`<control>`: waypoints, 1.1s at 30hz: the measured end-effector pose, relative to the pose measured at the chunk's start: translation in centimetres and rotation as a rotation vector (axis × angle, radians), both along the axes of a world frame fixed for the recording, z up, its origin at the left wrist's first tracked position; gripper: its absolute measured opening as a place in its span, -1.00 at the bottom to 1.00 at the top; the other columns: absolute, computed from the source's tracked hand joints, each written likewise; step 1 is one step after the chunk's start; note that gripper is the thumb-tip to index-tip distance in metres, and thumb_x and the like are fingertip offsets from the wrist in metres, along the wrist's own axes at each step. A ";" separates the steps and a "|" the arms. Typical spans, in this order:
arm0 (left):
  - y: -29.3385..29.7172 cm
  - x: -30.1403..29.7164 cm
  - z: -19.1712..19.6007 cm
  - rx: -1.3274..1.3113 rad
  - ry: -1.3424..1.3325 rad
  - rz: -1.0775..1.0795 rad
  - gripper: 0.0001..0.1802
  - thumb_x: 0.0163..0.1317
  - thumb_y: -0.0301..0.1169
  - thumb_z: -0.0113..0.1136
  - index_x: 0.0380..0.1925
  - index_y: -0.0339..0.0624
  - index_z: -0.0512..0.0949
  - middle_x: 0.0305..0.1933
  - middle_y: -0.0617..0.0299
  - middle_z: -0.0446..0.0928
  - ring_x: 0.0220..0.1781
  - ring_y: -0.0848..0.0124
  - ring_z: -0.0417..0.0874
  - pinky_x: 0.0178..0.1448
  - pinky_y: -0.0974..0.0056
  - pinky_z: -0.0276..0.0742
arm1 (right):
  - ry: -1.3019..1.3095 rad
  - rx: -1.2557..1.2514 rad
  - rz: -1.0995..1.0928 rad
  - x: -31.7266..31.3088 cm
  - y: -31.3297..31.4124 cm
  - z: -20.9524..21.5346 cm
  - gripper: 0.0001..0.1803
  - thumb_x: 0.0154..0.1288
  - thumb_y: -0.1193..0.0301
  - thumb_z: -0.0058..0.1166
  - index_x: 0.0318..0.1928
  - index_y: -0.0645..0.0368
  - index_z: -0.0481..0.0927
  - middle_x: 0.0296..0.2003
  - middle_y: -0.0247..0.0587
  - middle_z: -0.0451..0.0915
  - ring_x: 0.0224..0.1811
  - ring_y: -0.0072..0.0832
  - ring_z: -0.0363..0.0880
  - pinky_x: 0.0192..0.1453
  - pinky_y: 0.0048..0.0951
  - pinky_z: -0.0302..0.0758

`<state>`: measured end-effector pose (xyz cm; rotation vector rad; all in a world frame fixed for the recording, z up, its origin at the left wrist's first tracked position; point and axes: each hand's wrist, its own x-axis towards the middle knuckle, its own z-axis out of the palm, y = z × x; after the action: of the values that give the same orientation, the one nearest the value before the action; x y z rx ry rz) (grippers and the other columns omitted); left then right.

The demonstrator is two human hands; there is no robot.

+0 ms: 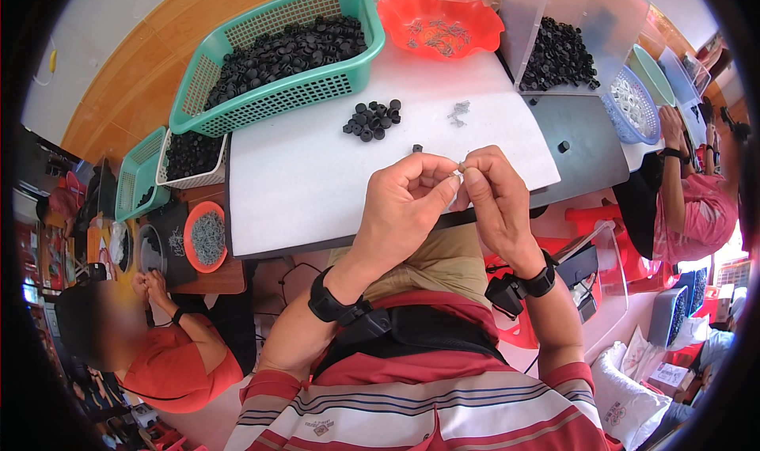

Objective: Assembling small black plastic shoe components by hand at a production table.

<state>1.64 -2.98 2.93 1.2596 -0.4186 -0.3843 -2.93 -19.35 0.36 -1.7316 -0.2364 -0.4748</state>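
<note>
In front of my chest, over the near edge of a white foam sheet (293, 174), my two hands meet at the fingertips. My left hand (408, 202) is closed in a pinch between thumb and forefinger. My right hand (497, 202) pinches at the same spot from the other side. Whatever tiny piece sits between them is mostly hidden by the fingers. Just beyond my left hand lies a single black cap (417, 148). Farther off are a loose pile of black caps (372, 123) and a little heap of thin silvery metal pieces (459, 112).
A green basket (277, 103) full of black caps stands far left, beside a red scalloped bowl (388, 12) of metal pieces. At far right is a clear bin (518, 32) of black parts. An orange bowl (190, 241) stands left. Co-workers sit on both sides.
</note>
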 end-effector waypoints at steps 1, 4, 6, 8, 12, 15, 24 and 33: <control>0.0 0.0 0.0 0.038 -0.019 0.008 -0.88 0.37 -0.59 0.30 -0.12 -0.38 0.64 -0.24 0.24 0.68 -0.22 0.58 0.67 -0.07 0.43 0.67 | -0.021 -0.020 -0.007 0.0 -0.1 -0.1 -0.92 0.58 0.55 -0.02 -0.13 0.32 0.51 -0.19 -0.17 0.49 -0.45 -0.59 0.55 -0.35 -0.55 0.52; 0.0 -0.1 -0.1 0.092 -0.048 0.018 -0.88 0.38 -0.58 0.29 -0.12 -0.37 0.65 -0.23 0.25 0.69 -0.22 0.59 0.67 -0.08 0.43 0.68 | -0.055 -0.038 -0.021 0.0 0.0 0.0 -0.94 0.57 0.57 -0.01 -0.12 0.31 0.51 -0.19 -0.17 0.49 -0.45 -0.59 0.55 -0.36 -0.56 0.51; -0.1 -0.2 -0.1 0.108 -0.058 0.019 -0.89 0.39 -0.57 0.29 -0.13 -0.36 0.65 -0.23 0.26 0.69 -0.23 0.59 0.68 -0.09 0.43 0.68 | -0.066 -0.037 -0.030 -0.1 0.1 0.2 -0.94 0.56 0.57 0.00 -0.11 0.31 0.52 -0.18 -0.16 0.50 -0.45 -0.59 0.55 -0.36 -0.56 0.51; -0.2 -0.3 -0.1 0.132 -0.062 0.025 -0.90 0.40 -0.54 0.28 -0.14 -0.34 0.64 -0.26 0.29 0.67 -0.25 0.60 0.67 -0.10 0.43 0.68 | -0.116 -0.052 -0.114 -0.2 0.2 0.4 -0.97 0.53 0.58 0.05 -0.11 0.30 0.53 -0.18 -0.15 0.50 -0.43 -0.56 0.56 -0.37 -0.52 0.50; -0.2 -0.3 -0.8 0.178 -0.097 0.042 -0.90 0.41 -0.52 0.29 -0.16 -0.33 0.64 -0.29 0.31 0.66 -0.27 0.59 0.66 -0.12 0.43 0.67 | -0.128 -0.274 -0.283 0.4 -1.5 1.0 -0.92 0.40 0.57 0.21 -0.15 0.25 0.58 -0.25 -0.12 0.55 -0.44 -0.35 0.60 -0.37 -0.33 0.50; -0.2 -0.4 -0.6 0.149 -0.088 0.045 -0.90 0.41 -0.51 0.30 -0.17 -0.33 0.63 -0.31 0.31 0.64 -0.29 0.60 0.65 -0.14 0.43 0.65 | -0.026 -0.639 -0.350 1.9 -4.1 0.9 -0.90 0.37 0.51 0.23 -0.17 0.23 0.60 -0.25 -0.10 0.60 -0.42 -0.13 0.63 -0.33 -0.20 0.52; -0.2 -0.1 -1.2 0.152 -0.051 0.047 -0.88 0.40 -0.49 0.31 -0.18 -0.34 0.64 -0.33 0.30 0.65 -0.32 0.58 0.65 -0.16 0.43 0.62 | 0.096 -1.004 -0.364 3.6 -6.1 0.1 -0.82 0.43 0.37 0.13 -0.29 0.22 0.61 -0.25 -0.08 0.60 -0.39 0.04 0.63 -0.27 -0.04 0.54; -0.2 0.0 -1.3 0.126 0.001 0.032 -0.87 0.39 -0.51 0.32 -0.15 -0.37 0.66 -0.31 0.27 0.66 -0.32 0.57 0.66 -0.16 0.43 0.63 | 0.085 -0.470 -0.239 0.6 -5.5 1.1 -0.85 0.43 0.44 0.19 -0.13 0.27 0.71 -0.26 -0.17 0.62 -0.38 -0.30 0.57 -0.27 -0.34 0.46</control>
<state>1.61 -3.19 1.64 1.3875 -0.3778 -0.3890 -2.36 -24.81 1.47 -2.2500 -0.0818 -0.5472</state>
